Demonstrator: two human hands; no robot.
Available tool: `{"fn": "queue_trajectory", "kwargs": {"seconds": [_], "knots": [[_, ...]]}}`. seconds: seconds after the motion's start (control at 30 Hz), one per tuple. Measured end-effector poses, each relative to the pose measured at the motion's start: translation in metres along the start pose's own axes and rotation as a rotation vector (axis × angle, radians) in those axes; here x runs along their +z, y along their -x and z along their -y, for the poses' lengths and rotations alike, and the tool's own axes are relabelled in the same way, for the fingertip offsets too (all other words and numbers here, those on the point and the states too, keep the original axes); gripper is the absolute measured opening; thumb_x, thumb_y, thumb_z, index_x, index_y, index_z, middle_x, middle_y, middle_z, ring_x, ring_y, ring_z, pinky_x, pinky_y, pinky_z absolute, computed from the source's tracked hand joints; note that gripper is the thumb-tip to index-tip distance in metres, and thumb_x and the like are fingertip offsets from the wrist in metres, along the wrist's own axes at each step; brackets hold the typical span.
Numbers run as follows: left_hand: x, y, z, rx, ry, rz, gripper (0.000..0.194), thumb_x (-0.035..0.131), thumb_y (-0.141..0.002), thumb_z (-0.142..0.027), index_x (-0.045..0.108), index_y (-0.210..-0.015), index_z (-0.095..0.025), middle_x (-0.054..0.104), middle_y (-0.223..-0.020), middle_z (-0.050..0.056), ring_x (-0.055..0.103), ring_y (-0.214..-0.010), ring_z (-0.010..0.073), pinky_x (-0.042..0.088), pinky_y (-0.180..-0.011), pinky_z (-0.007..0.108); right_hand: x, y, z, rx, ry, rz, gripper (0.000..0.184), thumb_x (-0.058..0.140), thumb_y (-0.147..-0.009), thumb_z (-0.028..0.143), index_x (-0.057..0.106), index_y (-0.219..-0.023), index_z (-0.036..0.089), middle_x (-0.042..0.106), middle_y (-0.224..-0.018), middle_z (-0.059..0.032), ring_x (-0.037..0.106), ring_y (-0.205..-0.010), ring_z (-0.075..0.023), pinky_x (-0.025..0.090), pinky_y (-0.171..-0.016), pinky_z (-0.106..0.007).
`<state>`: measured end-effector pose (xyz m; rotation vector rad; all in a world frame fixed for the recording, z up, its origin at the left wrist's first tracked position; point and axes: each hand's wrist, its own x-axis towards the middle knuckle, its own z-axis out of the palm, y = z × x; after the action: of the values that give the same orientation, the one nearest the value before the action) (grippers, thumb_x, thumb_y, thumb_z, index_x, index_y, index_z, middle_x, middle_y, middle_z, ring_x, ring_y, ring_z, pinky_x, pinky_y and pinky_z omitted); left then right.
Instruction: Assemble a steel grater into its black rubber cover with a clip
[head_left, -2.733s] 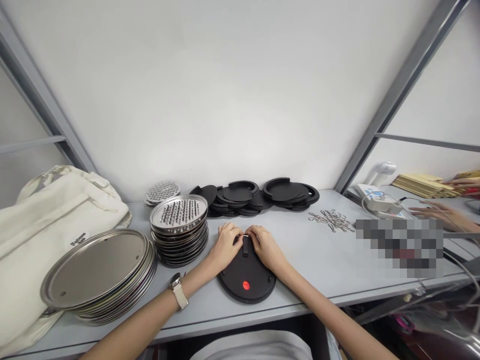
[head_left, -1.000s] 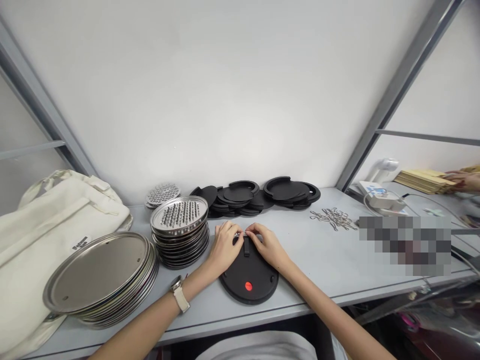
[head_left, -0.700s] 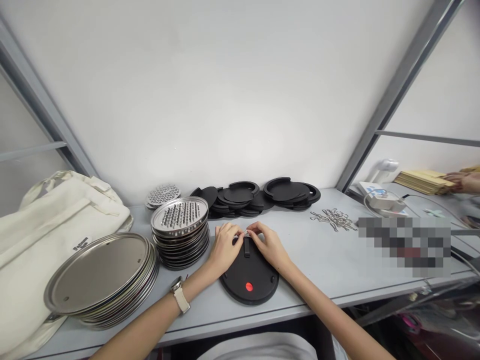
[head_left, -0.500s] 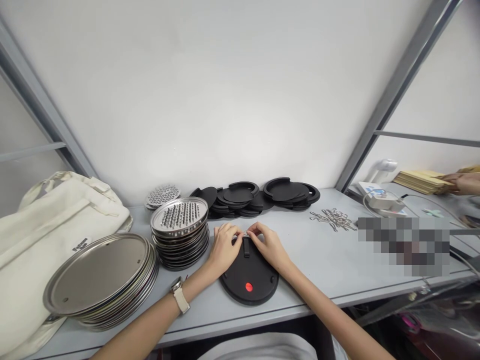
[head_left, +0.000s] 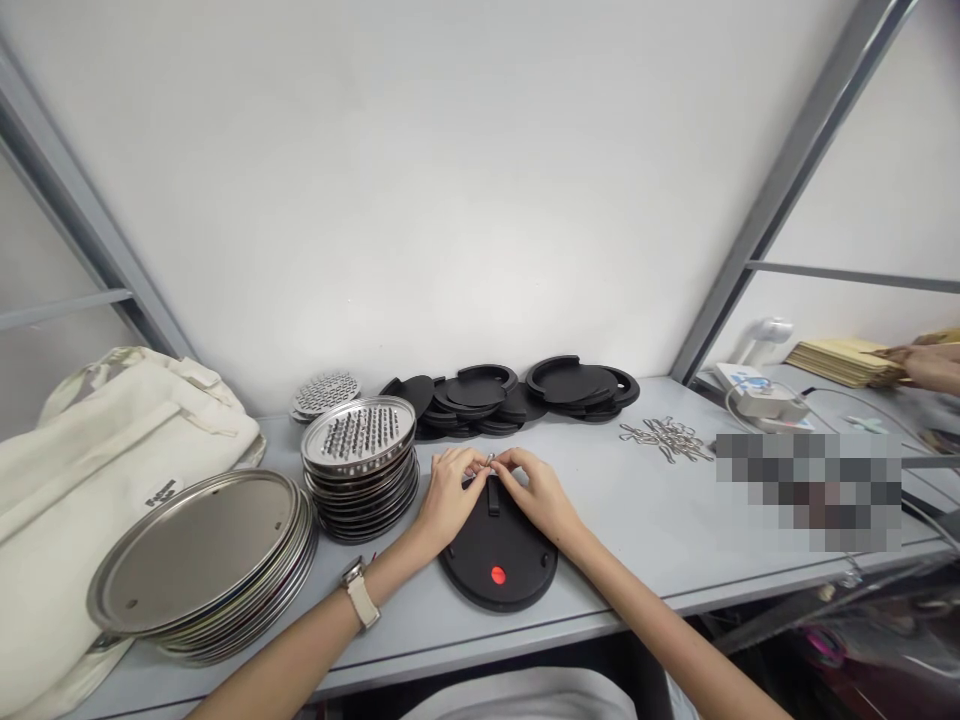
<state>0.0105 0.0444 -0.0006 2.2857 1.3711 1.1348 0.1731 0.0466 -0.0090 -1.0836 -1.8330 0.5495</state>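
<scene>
A round black plate (head_left: 498,545) with a red dot and a short raised strip lies on the table before me. At its far edge my left hand (head_left: 453,487) and my right hand (head_left: 538,492) meet, thumbs and forefingers pinched. Between the fingertips shows a small metal wire clip (head_left: 490,461), gripped from both sides; its exact shape is mostly hidden. Similar clips lie in a loose pile (head_left: 670,438) to the right. A watch is on my left wrist.
Left stand a stack of round metal trays (head_left: 199,545), a stack of round grater plates (head_left: 360,435) and a cream bag (head_left: 127,430). Black round parts (head_left: 480,390) lie along the wall. Far right, another person's hand (head_left: 934,367) touches yellow envelopes (head_left: 840,362).
The clip between my fingertips has risen slightly and shows more above them. Both hands stay at the plate's far edge, and the plate has not visibly moved.
</scene>
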Motion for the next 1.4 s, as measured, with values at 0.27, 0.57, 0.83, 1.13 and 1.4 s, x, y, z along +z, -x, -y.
{"fn": "queue_trajectory", "kwargs": {"seconds": [0.27,0.57,0.83,1.13,1.4], "knots": [[-0.007,-0.001,-0.004,0.088,0.097,-0.015,0.009,0.057,-0.086,-0.021,0.055,-0.077,-0.019,0.059,-0.080,-0.002,0.055,-0.081,0.0149,0.040,-0.080,0.030,-0.002,0.001,0.008,-0.033,-0.053,0.037,0.019,0.048,-0.091,0.034,0.061,-0.084,0.020,0.064,-0.083,-0.0040,0.060,-0.080,-0.0187,0.046,-0.078,-0.031],[-0.002,-0.001,-0.002,0.054,0.032,-0.005,0.009,0.052,-0.086,-0.020,0.050,-0.095,-0.020,0.054,-0.092,0.001,0.054,-0.085,0.0158,0.040,-0.085,0.033,-0.006,-0.007,-0.003,0.088,-0.298,-0.109,0.022,0.038,-0.093,0.041,0.041,-0.083,0.023,0.058,-0.074,-0.0006,0.060,-0.071,-0.0162,0.049,-0.073,-0.030],[-0.014,0.011,-0.002,0.024,-0.166,0.349,0.080,0.059,-0.069,-0.068,0.039,-0.128,-0.018,0.046,-0.119,0.013,0.043,-0.113,0.0333,0.034,-0.095,0.047,-0.018,-0.014,-0.023,0.226,-0.161,0.168,0.034,0.048,-0.086,0.046,0.061,-0.078,0.016,0.055,-0.061,0.0012,0.052,-0.056,-0.0144,0.043,-0.056,-0.026],[-0.012,0.010,-0.003,-0.004,-0.103,0.370,0.060,0.054,-0.080,-0.057,0.040,-0.126,-0.021,0.048,-0.118,0.011,0.044,-0.114,0.0295,0.034,-0.097,0.044,-0.011,-0.013,-0.015,0.177,-0.147,0.137,0.028,0.057,-0.081,0.039,0.070,-0.077,0.015,0.068,-0.076,-0.0058,0.061,-0.073,-0.0188,0.047,-0.070,-0.030],[-0.015,0.007,-0.010,0.035,0.055,0.336,0.037,0.061,-0.080,-0.043,0.048,-0.107,-0.022,0.050,-0.106,0.006,0.049,-0.102,0.0223,0.042,-0.090,0.036,-0.009,-0.012,-0.017,0.143,-0.180,0.122,0.023,0.057,-0.082,0.038,0.064,-0.077,0.016,0.062,-0.066,-0.0003,0.056,-0.062,-0.0144,0.045,-0.061,-0.026]]}}
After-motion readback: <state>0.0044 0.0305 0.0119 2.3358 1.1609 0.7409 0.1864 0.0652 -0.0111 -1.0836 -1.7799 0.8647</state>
